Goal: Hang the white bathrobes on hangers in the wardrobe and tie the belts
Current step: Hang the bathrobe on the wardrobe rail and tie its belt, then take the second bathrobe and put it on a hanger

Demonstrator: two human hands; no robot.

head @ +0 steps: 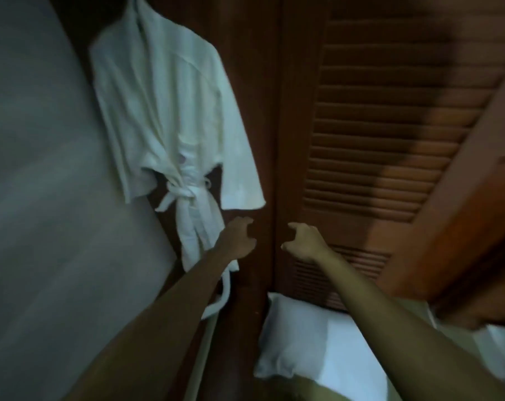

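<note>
Bathrobe (170, 111) hangs up and left of both hands, collar at top, hem down; long axis runs top to bottom w/ a slight lean; belt (184, 192) looks tied at the waist, tail dropping behind the left forearm. Prob. soft, light, floppy cloth, not fragile; best taken at shoulders or belt ends, not mid-sleeve. Left hand (238, 241) just below the sleeve cuff, beside the robe's skirt, fingers loosely curled, gripping nothing. Right hand (303, 241) to its right, apart from it, fingers half-curled and empty, in front of the louvred door (390, 134); pillow (297, 342) lies below the right forearm.
</note>
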